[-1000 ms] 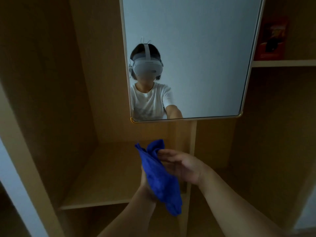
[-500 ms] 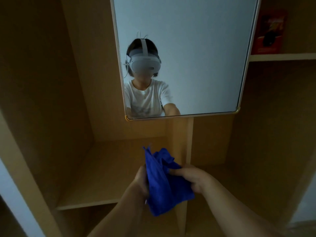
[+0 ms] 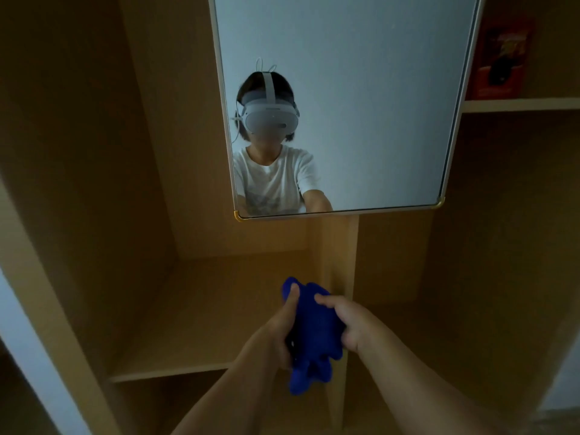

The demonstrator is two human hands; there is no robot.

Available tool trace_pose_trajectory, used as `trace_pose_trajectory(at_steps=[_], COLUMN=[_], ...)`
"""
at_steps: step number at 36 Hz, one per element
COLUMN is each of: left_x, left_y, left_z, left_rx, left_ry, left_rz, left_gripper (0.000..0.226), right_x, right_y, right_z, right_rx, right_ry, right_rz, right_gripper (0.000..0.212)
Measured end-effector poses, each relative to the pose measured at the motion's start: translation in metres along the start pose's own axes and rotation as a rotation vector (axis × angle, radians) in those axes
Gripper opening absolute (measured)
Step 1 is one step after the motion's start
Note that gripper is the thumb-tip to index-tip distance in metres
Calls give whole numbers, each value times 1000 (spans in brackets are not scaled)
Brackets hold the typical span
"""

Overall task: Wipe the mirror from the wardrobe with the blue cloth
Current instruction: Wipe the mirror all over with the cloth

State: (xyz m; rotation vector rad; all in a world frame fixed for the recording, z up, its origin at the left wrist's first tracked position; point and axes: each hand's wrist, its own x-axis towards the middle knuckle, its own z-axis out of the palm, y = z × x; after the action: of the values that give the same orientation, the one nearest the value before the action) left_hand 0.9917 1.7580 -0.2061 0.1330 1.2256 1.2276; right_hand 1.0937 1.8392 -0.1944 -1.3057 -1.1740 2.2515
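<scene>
The mirror (image 3: 376, 89) hangs inside the wooden wardrobe, its lower edge with gold corners well above my hands. It reflects a person in a white T-shirt wearing a headset. The blue cloth (image 3: 317, 331) is bunched up between both hands, below the mirror and in front of the vertical divider. My left hand (image 3: 282, 328) grips its left side with the thumb laid on top. My right hand (image 3: 348, 321) grips its right side, fingers curled round the fabric. A loose end of the cloth hangs down beneath the hands.
A wooden shelf (image 3: 194, 324) lies at lower left, with a vertical divider (image 3: 340, 246) under the mirror. At upper right another shelf (image 3: 521, 104) carries a red box (image 3: 499, 61). Wardrobe side panels stand to the left and right.
Both hands have gathered the cloth from a loose hanging sheet into a tight bundle. The right hand has closed round it, and the view has shifted slightly.
</scene>
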Motion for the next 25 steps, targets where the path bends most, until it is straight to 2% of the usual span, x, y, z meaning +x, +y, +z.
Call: trace_pose_trajectory(at_steps=[4,7,9,10,12,13,15,17,21,23,25], left_x=[-1,1,1,-1,-6,-9,-13,-19,-18,-31,-46], left_y=[7,5,5,5,8,10,16,22,30,28,26], left_z=[-1,2,3,4,9,12,22,33,33,30,28], left_rx=[-69,-23,-3,-11,-40,-33,53,218,854,944,879], left_ry=[-7,62,114,117,103,96,98,149,571,719,788], left_rz=[70,158,213,229,232,230,237,293,598,843,1196], left_gripper=[55,45,42,39,32,30,31,36,65,48,22], right_x=[-3,-7,-10,-12,-13,-15,-18,-19,-23,-28,-32], right_y=[0,-2,-1,0,3,4,6,5,-8,-16,-20], right_z=[1,7,4,0,-8,-11,-11,-7,-1,0,2], right_rx=[-36,-372,-563,-530,-326,-237,-106,-5,10,-98,-348], right_ry=[-39,104,176,129,-65,-161,-261,-237,-132,-94,-9], right_rz=[-53,-277,-410,-401,-243,-187,-194,-252,-481,-649,-877], right_gripper=[27,21,31,42,66,69,60,49,34,37,48])
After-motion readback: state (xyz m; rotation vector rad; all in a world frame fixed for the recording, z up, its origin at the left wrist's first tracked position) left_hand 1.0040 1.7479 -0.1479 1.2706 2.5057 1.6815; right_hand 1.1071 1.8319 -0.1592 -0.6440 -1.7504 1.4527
